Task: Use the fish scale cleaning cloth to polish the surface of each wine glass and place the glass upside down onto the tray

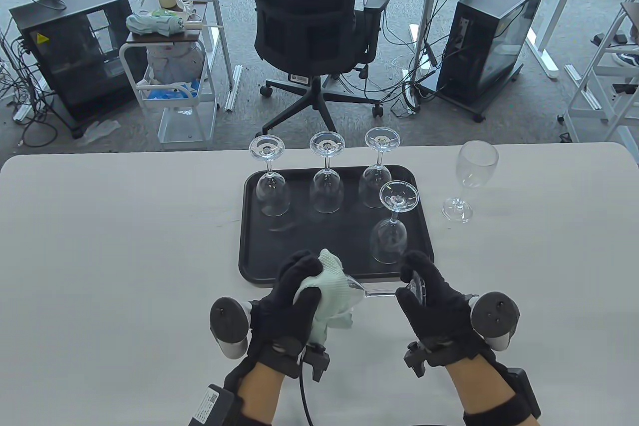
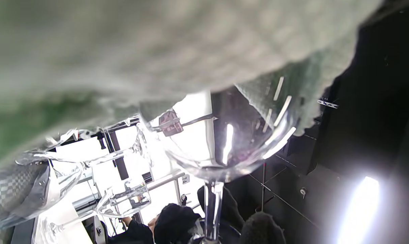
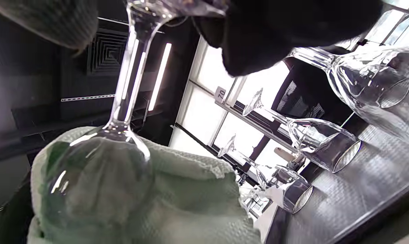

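A wine glass (image 1: 379, 292) lies sideways in the air just in front of the black tray (image 1: 259, 246). My left hand (image 1: 294, 286) grips the pale green cloth (image 1: 327, 291) wrapped round its bowl (image 2: 221, 142). My right hand (image 1: 422, 291) holds the foot of the same glass; its stem (image 3: 126, 84) runs between the hands. Several polished glasses stand upside down on the tray: three in the back row (image 1: 325, 186) and one at the front right (image 1: 392, 231). One more glass (image 1: 472, 176) stands upright on the table right of the tray.
The white table (image 1: 100, 271) ends just behind the tray. Beyond it stand an office chair (image 1: 309, 31), a small cart (image 1: 174, 76) and two computer towers on the floor.
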`<act>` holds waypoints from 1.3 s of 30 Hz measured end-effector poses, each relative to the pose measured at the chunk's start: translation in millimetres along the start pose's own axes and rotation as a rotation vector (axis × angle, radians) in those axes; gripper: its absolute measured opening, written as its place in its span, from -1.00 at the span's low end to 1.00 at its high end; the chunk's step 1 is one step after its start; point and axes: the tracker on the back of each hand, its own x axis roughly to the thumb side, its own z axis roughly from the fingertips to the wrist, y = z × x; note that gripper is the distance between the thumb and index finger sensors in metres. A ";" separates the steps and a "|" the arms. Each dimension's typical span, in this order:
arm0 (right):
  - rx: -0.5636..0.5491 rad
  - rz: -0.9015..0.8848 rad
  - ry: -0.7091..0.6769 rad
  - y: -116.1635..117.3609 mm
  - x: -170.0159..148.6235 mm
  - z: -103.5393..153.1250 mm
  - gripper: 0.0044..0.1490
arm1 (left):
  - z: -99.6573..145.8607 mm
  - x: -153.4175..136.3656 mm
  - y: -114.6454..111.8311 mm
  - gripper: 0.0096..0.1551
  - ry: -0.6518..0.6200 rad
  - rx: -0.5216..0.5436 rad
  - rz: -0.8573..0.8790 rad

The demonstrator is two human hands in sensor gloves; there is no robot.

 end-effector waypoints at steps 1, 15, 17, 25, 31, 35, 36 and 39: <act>-0.002 0.095 -0.050 -1.0 2.4 0.2 0.09 | -0.1 -1.1 0.6 -0.35 0.017 -0.010 0.016; 0.019 -0.004 0.024 1.8 -3.1 1.4 0.07 | 0.0 -0.9 1.2 -0.34 0.019 -0.019 0.007; 0.001 0.157 -0.089 0.4 2.2 1.4 0.16 | -0.3 -1.0 2.9 -0.35 0.037 -0.020 0.007; -0.050 0.123 -0.122 1.4 3.2 2.4 0.06 | 1.5 -1.6 0.6 -0.34 0.065 -0.019 0.048; 0.007 0.092 -0.026 -0.4 -0.3 1.7 0.13 | 0.5 -1.4 0.4 -0.35 0.025 -0.021 0.005; -0.054 0.321 -0.263 0.2 8.4 4.2 0.22 | 1.2 -4.8 1.8 -0.35 0.097 -0.023 0.075; -0.071 0.322 -0.277 0.1 8.9 4.9 0.21 | 1.1 -5.2 1.7 -0.35 0.096 -0.020 0.072; -0.073 0.152 -0.139 0.3 2.6 2.5 0.06 | 2.2 -3.1 -1.4 -0.34 0.079 -0.014 0.046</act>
